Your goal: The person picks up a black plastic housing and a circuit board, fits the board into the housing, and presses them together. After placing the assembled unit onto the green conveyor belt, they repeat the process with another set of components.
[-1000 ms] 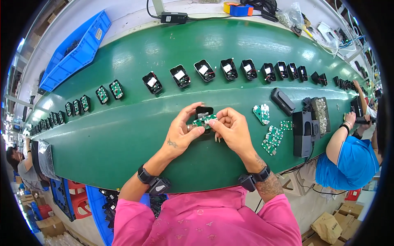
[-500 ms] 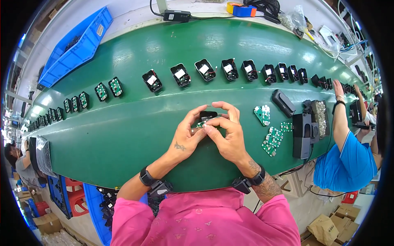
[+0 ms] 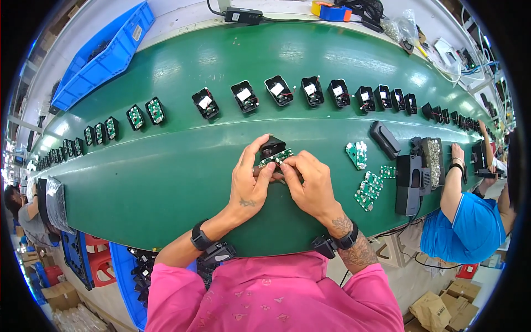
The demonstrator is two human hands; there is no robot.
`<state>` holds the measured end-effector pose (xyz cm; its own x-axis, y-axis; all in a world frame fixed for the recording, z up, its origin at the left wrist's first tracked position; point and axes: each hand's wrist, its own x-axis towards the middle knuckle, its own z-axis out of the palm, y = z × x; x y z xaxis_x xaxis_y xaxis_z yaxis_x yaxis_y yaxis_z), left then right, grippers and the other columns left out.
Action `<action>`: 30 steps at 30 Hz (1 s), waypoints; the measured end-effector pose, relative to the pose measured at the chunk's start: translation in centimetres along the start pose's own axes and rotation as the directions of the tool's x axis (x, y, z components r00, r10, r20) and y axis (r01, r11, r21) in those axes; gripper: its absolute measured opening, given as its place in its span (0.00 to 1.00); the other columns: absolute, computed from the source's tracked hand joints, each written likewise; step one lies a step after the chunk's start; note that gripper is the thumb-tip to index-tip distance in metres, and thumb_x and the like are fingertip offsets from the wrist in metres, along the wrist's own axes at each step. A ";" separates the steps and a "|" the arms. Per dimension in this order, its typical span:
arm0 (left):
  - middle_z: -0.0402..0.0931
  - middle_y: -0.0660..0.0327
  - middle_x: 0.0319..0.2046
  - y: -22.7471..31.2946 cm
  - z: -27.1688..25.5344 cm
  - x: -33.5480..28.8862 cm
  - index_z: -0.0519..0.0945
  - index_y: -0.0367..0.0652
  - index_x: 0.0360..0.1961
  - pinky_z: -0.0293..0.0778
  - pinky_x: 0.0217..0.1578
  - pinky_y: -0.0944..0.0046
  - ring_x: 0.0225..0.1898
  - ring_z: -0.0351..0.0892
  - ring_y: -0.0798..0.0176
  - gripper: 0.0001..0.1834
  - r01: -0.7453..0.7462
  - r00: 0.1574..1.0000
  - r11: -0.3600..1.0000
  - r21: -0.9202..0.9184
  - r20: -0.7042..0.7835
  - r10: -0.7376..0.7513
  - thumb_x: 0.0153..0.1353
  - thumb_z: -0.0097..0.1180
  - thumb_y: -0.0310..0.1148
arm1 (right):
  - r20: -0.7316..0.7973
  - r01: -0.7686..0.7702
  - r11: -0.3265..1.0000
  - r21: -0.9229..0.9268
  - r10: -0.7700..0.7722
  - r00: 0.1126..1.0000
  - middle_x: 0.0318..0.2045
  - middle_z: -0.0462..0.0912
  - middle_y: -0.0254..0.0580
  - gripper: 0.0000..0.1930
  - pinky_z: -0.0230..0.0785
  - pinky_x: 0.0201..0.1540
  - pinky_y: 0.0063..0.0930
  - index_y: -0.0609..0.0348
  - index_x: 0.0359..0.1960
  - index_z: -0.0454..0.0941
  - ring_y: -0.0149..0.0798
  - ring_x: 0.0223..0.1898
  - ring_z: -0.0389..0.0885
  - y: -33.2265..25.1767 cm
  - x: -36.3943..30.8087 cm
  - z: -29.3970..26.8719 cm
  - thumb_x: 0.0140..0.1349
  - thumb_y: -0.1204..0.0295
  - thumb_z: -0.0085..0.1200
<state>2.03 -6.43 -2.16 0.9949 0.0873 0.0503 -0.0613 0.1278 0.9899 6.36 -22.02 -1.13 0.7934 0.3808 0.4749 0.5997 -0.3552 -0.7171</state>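
The person's left hand was wrapped around the left side of a small open black plastic housing, its thumb laid against a green circuit board. The right hand pinched the board's right end between thumb and forefinger. Both the housing and the board were held up between the hands, the board lying across the housing's near side and slanting up toward the right; whether it was seated inside could not be told. A black wristband circled each wrist, a boxy module beside it.

Beneath the hands stretched a green worktable. To the right, loose circuit boards lay in clusters, near a closed black case and a dark grey boxy device, with a tray of small silvery parts just beyond it. Past the hands, a long row of open black housings crossed the table, white patches showing inside many of them; those farther left bore green boards. A blue plastic crate stood at the upper left, and a black power adapter lay along the far edge. On the right, a co-worker in a blue shirt reached a bare forearm over the table. Below the near edge, a blue bin held black parts
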 end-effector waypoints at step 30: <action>0.72 0.51 0.55 0.5 1.1 0.6 0.69 0.43 0.65 0.83 0.31 0.68 0.36 0.85 0.61 0.26 -0.018 0.997 0.998 0.068 -0.072 0.023 0.65 0.55 0.23 | -0.022 -0.083 0.996 -0.028 0.083 0.996 0.25 0.75 0.42 0.06 0.67 0.26 0.31 0.66 0.36 0.78 0.39 0.23 0.75 0.0 0.1 -0.9 0.63 0.75 0.57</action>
<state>2.69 -7.40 -1.54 0.9848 0.1614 0.0638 -0.0741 0.0590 0.9955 6.49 -22.75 -0.64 0.8423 0.3315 0.4251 0.5343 -0.4095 -0.7395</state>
